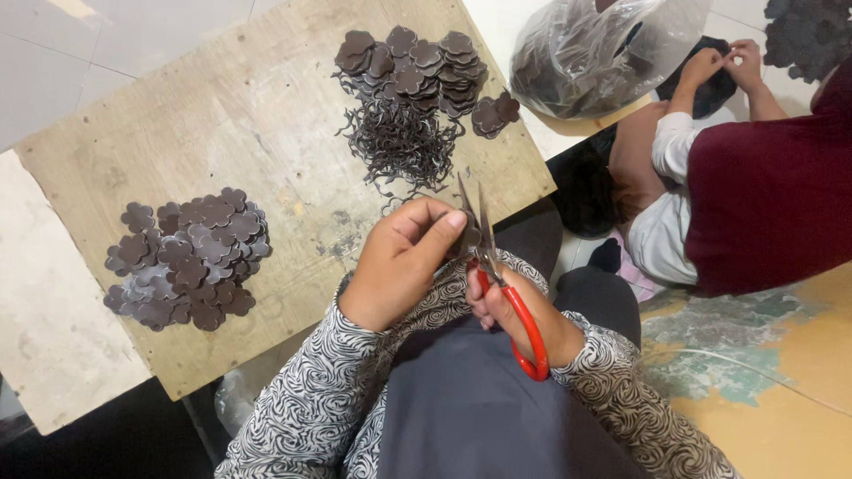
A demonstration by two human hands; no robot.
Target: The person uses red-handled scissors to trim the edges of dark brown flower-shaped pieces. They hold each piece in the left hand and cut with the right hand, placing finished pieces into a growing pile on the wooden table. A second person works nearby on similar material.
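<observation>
Between the two hands, just off the near edge of the tabletop [266, 115], a small dark flower-shaped piece [468, 238] sits pinched in the left hand [399, 262]. Red-handled scissors [497, 284], gripped by the right hand [510, 310], run lengthwise away from the body, blades open around the piece. Beyond lie dark trimmings [399, 146], a far stack of pieces [417, 66] and a left pile [186, 257].

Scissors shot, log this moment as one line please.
left hand: pinching small dark piece at blades | right hand: gripping red-handled scissors | board: two flower-cutout piles, trimmings heap
</observation>
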